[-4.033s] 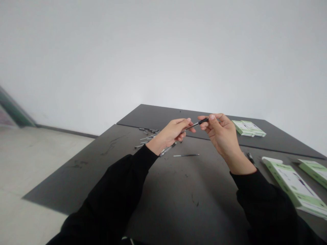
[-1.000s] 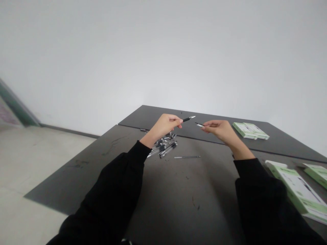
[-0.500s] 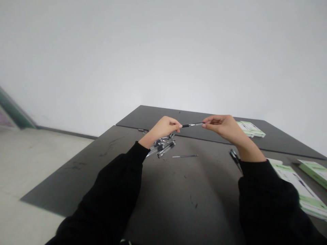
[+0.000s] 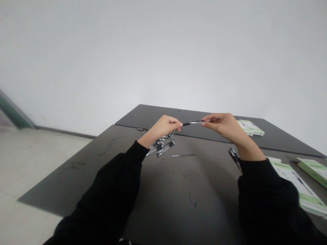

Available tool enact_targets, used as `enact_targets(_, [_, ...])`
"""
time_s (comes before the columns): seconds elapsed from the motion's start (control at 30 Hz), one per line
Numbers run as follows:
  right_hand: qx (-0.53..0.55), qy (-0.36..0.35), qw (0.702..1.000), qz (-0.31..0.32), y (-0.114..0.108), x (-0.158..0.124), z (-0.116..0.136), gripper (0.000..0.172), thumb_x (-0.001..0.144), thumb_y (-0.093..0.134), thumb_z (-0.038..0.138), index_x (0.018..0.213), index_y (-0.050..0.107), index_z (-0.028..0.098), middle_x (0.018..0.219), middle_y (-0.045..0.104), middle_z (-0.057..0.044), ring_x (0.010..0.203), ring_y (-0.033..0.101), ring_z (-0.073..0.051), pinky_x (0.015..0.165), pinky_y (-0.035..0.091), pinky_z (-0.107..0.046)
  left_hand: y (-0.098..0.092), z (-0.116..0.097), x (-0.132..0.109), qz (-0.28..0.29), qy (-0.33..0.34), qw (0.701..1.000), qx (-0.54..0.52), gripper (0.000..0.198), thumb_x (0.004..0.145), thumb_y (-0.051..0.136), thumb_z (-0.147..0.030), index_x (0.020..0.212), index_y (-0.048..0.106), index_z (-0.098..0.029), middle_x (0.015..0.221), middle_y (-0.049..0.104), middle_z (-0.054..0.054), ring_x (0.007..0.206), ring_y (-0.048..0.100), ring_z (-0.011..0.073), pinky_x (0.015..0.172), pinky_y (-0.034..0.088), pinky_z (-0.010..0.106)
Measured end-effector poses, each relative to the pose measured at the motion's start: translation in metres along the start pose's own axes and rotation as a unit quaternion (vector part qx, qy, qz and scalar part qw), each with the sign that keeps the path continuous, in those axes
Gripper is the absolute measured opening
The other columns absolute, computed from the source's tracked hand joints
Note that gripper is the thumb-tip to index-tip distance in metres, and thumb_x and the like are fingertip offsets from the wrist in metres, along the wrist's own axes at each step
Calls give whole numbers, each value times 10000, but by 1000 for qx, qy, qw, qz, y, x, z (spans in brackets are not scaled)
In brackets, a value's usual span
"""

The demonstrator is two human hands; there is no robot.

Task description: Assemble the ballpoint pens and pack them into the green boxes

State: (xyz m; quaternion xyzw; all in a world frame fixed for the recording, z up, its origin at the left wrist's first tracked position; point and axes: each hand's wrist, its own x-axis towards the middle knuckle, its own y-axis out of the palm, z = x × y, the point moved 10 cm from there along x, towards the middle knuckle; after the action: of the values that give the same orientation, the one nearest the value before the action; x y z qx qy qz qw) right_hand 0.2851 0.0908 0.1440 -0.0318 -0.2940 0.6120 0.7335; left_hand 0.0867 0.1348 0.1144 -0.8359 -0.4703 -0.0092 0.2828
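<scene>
A pen (image 4: 192,123) with a black grip and a clear barrel is held level above the table between my two hands. My left hand (image 4: 168,125) pinches its black-grip end. The clear end is between the thumb and fingers of my right hand (image 4: 220,124), which hide its tip. Below and partly behind my left wrist lies a pile of clear and black pen parts (image 4: 163,144). A single thin refill (image 4: 185,155) rests on the table, to the right of that pile.
Several black pens (image 4: 233,154) lie beside my right wrist. Green and white boxes (image 4: 293,180) stand at the right of the dark table (image 4: 173,204), with another stack (image 4: 251,127) farther back. A white wall (image 4: 163,51) rises behind the table.
My right hand has come slightly closer to my left, and less of the pen's clear part shows between them. The view has shifted a little; the things on the table lie as before.
</scene>
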Motion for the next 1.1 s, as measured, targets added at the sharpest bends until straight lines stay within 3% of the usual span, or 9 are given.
enact_targets(0.23, [-14,-17,1000,17,13,-1,4,262,647,842,379,795,774,173,699,724,-50,605,593,-147,559,443,-289,4,-12,-1,-4,6,1000,24,229,836,632,-309,711,734,-146,681,682,47,578,500,107,595,336,265])
enact_targets(0.43, [8,-20,1000,12,21,0,-8,234,635,834,362,742,760,167,634,689,-32,552,539,-130,522,383,-279,-1,-6,-1,-19,-10,998,60,242,835,626,-297,688,727,-133,650,671,42,541,456,98,568,295,274])
enact_targets(0.6, [81,-27,996,9,18,1,-6,299,632,861,388,799,754,165,691,702,-34,615,588,-137,600,457,-293,4,-10,1,-24,1,999,23,260,843,629,-308,659,699,-138,601,626,18,520,424,87,550,288,256])
enact_targets(0.73, [194,-31,979,48,41,-5,5,432,744,774,517,979,721,158,726,674,-19,670,602,-133,679,502,-310,21,-14,-1,-54,-6,996,-69,325,904,564,-378,722,686,-138,594,600,-4,482,394,74,515,301,232])
enact_targets(0.83, [154,-24,983,97,63,-20,7,457,804,687,586,913,695,142,653,612,2,592,538,-113,599,461,-278,49,-18,-4,-5,0,995,-95,314,936,510,-337,783,690,-129,760,694,42,574,520,92,558,380,226])
enact_targets(0.87, [126,-28,988,83,58,-24,6,461,810,671,602,875,681,145,632,598,7,566,518,-107,572,442,-266,57,-18,-5,20,3,996,-87,318,946,496,-341,819,696,-129,822,714,58,631,564,107,582,405,229])
enact_targets(0.93, [67,-17,998,10,27,-30,-5,466,829,626,631,824,643,165,602,585,11,523,502,-105,531,414,-253,69,-18,-7,56,11,997,-56,323,958,480,-364,915,703,-134,937,732,78,758,622,139,644,446,242])
enact_targets(1.03, [-55,74,991,-95,-50,-44,-46,460,898,504,619,723,575,200,527,543,13,449,484,-117,472,379,-256,72,-14,-6,70,13,997,-27,289,959,477,-317,1054,679,-134,1026,731,91,841,640,150,723,474,261])
enact_targets(1.1, [-215,163,959,-81,-94,-56,-82,453,922,485,535,612,532,208,459,497,4,408,455,-125,455,346,-267,80,-11,-7,104,2,994,-39,273,957,450,-256,1052,667,-120,979,733,91,786,641,133,728,483,262])
